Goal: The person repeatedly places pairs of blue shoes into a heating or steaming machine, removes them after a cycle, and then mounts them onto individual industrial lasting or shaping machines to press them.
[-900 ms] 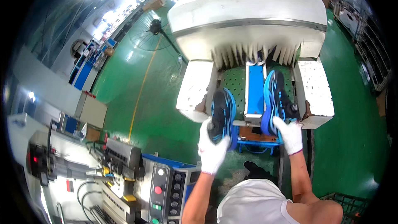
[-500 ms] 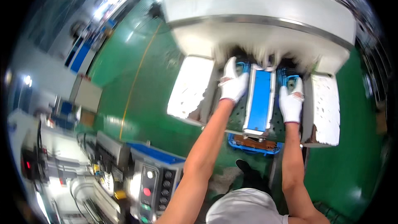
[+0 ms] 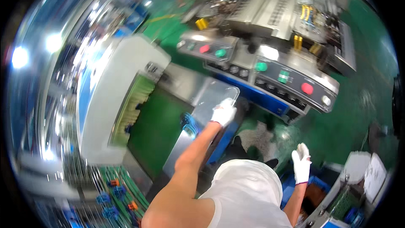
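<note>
My left hand (image 3: 224, 112), in a white glove, is over the near edge of a shiny grey tray-like surface (image 3: 211, 97). Motion blur smears its fingers, so its grip is unclear. Just left of that wrist lies a blue ring-shaped part (image 3: 190, 125) on the same metal ledge. My right hand (image 3: 301, 164), also white-gloved, is held out at the lower right, fingers stretched and nothing seen in it. Below it stands a blue crate (image 3: 318, 181) with brown contents.
A control panel (image 3: 291, 80) with red and green buttons fronts metal machinery ahead. To the left stands a white machine housing (image 3: 114, 97) with a strip curtain. Blue and orange parts (image 3: 112, 202) sit on a rack at lower left. A grey-white bin (image 3: 354, 166) stands at right.
The view has swung round, bringing the control panel from lower left to the front and the white housing to the left. Both hands have come away from the blue parts under the housing.
</note>
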The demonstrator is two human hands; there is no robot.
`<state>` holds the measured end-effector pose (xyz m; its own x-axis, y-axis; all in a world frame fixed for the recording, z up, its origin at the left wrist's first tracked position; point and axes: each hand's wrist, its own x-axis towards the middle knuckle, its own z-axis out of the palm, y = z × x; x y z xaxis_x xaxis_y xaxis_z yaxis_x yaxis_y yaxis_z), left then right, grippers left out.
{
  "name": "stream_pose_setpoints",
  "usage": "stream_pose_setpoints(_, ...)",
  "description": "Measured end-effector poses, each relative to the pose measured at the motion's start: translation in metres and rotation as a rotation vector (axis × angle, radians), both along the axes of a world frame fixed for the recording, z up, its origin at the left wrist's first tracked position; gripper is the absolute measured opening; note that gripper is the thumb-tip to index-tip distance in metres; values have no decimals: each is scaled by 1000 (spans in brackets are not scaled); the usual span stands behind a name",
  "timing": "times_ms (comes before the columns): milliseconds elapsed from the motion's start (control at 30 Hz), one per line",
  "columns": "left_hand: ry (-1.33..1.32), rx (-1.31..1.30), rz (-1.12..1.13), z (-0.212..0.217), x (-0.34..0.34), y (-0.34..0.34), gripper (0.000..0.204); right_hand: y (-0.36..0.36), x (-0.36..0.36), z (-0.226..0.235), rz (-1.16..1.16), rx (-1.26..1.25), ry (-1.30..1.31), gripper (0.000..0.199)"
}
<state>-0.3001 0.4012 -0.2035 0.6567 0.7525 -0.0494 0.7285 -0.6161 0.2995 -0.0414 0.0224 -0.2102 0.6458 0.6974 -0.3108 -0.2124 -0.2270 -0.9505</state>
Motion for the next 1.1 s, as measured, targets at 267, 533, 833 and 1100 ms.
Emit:
stream_pose_setpoints(267, -99, 127, 1202, -18, -365, 8, 41, 138, -49, -31, 459, -253, -190, 67)
stream_pose_setpoints(533, -151, -182, 1198, -141, -407, 4, 50, 291, -155, -23, 786, -406, -257, 70)
stream_pose_setpoints(833, -405, 234, 1139, -160, -533, 247, 55, 383, -229, -34, 872, -506, -356, 70)
stream_pose_setpoints(1100, 139, 68, 1185, -164, -729, 437, 48, 494, -325, -93, 1222, -541, -1022, 71)
